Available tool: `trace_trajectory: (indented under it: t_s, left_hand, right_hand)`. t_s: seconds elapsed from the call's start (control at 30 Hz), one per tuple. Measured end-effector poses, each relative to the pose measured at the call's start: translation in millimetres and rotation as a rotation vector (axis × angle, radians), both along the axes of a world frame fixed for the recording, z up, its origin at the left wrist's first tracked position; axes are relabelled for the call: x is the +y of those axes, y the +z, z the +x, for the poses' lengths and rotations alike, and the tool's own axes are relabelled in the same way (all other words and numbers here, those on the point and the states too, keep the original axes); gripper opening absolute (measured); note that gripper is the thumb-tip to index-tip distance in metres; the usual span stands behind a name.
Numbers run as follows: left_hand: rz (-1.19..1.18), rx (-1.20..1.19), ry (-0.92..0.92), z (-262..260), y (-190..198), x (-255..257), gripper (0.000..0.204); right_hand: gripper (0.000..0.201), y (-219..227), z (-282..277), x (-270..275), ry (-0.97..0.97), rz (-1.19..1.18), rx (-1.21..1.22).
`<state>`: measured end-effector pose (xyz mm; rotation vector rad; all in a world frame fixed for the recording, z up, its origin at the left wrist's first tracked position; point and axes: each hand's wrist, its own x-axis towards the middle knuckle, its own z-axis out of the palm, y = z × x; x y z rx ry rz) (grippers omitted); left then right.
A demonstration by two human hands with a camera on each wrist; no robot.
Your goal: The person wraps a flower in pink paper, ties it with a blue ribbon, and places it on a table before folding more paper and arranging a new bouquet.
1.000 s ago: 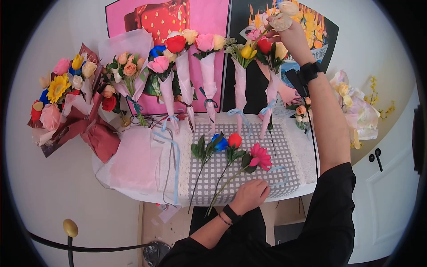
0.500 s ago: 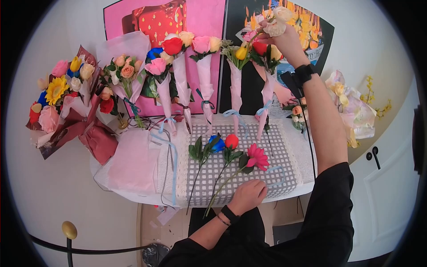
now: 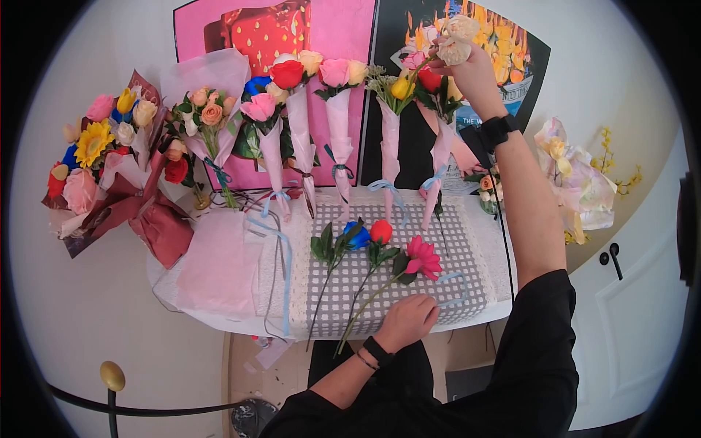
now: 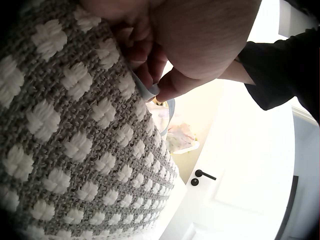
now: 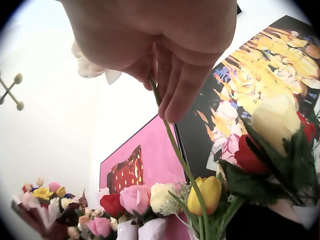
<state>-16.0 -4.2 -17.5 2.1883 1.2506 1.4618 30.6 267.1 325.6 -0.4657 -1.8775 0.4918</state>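
High at the back right, my right hand (image 3: 475,77) pinches the green stem (image 5: 172,137) of a cream flower (image 3: 456,50) just below its head. The stem runs down to a paper-wrapped bunch with a yellow tulip (image 5: 205,196); its lower end is hidden there. At the table's front edge, my left hand (image 3: 409,321) rests on the grey checked cloth (image 3: 467,292). Its thumb and fingers pinch a light blue ribbon (image 4: 147,91). Beside it lie a blue rose (image 3: 357,236), a red rose (image 3: 380,231) and a magenta flower (image 3: 423,258).
Several pink-wrapped bunches (image 3: 338,139) stand along the back, before two posters (image 3: 350,33). Pink paper sheets (image 3: 219,263) and a blue ribbon (image 3: 287,285) lie at left. A large dark-red bouquet (image 3: 164,226) stands far left. A black cord (image 3: 504,233) hangs beside my right arm.
My right hand has moved slightly left and down, bringing the cream flower closer to the tulip bunch. The left hand has stayed at the table edge.
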Motion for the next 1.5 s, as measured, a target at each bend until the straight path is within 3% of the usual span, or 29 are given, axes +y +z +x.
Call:
trace_trajectory:
  t_s: [0.1,0.2,0.27,0.3,0.4,0.47,0.5,0.53,0.6,0.63,0.7,0.77,0.87,0.93,0.97,1.03,1.07,1.1,1.17,1.27,1.37,1.43,1.5]
  left_hand:
    - [0.011,0.010,0.006,-0.2,-1.6,0.2,0.012]
    - [-0.011,0.016,0.004,-0.4,-0.3,-0.3,0.011]
    - [-0.028,0.020,0.007,0.3,0.1,-1.1,0.010]
    - [-0.001,0.014,0.020,1.7,-0.1,-1.1,0.010]
    - [0.098,0.104,0.062,7.0,0.3,4.4,0.009]
    - [0.168,0.203,0.088,13.3,4.4,11.6,0.007]
    - [0.177,0.265,0.143,17.7,8.8,17.9,0.006]
    - [0.185,0.327,0.196,21.8,13.3,23.8,0.005]
    - [0.106,0.383,0.212,28.4,22.7,36.0,0.007]
    - [0.030,0.430,0.230,32.3,25.1,39.7,0.009]
    - [-0.041,0.468,0.256,41.7,21.6,44.6,0.010]
    - [-0.113,0.503,0.286,44.7,18.1,45.0,0.010]
    - [-0.158,0.368,0.199,28.5,62.6,31.9,0.015]
    - [-0.148,0.316,0.196,-1.0,110.5,39.7,0.016]
    - [-0.150,0.318,0.214,-19.6,136.3,47.8,0.016]
    - [0.200,0.173,0.276,-58.7,179.8,83.7,0.018]
    - [0.250,0.144,0.338,-77.4,201.0,109.4,0.016]
    - [0.206,0.226,0.391,-77.2,207.6,110.9,0.023]
    - [0.440,0.289,0.553,-122.1,256.1,177.4,0.037]
    - [0.423,0.352,0.521,-138.6,277.4,223.8,0.053]
    - [0.253,0.415,0.288,-137.0,284.7,250.5,0.057]
    - [0.252,0.519,0.360,-136.4,283.0,262.4,0.052]
    - [0.258,0.581,0.438,-136.5,278.9,267.0,0.041]
  right_hand:
    - [0.025,-10.8,2.1,7.7,-0.007,-0.056,0.075]
    - [0.027,-23.3,3.9,30.4,-0.177,0.093,-0.056]
    - [0.031,-31.8,-5.2,23.1,0.050,-0.129,0.066]
    - [0.031,-36.3,-7.0,25.9,0.053,-0.130,0.069]
    - [0.035,-54.1,-11.7,40.2,-0.004,-0.012,-0.020]
    - [0.025,-62.8,-13.3,58.0,-0.196,0.344,-0.122]
    - [0.029,-59.0,-17.8,30.0,-0.071,-0.067,0.027]
    - [0.029,-62.4,-15.8,38.3,-0.070,-0.070,0.035]
    - [0.029,-62.8,-14.8,44.0,-0.181,0.408,-0.037]
    - [0.029,-62.4,-14.3,40.3,-0.187,0.405,-0.027]
    - [0.031,-63.6,-18.1,32.1,0.098,-0.175,0.245]
    - [0.033,-58.6,-17.9,27.6,0.068,-0.220,0.193]
    - [0.027,-68.0,-18.0,54.5,0.038,-0.257,0.126]
    - [0.024,-80.8,-15.3,79.9,-0.201,0.452,-0.061]
    - [0.030,-80.3,-15.7,80.8,-0.190,0.419,-0.019]
    - [0.024,-75.8,-13.1,76.0,-0.188,0.463,-0.037]
    - [0.037,-73.6,-11.8,72.7,-0.189,0.513,-0.063]
    - [0.037,-71.4,-11.7,66.9,-0.185,0.513,-0.060]
    - [0.015,-68.4,-14.0,50.6,-0.038,0.101,0.020]
    - [0.024,-63.5,-18.9,36.3,0.029,-0.073,0.127]
    - [0.029,-68.0,-19.9,43.4,0.051,0.011,0.148]
    - [0.029,-69.9,-18.7,52.1,0.055,0.043,0.148]
    - [0.020,-70.3,-18.6,59.4,-0.016,0.297,0.099]
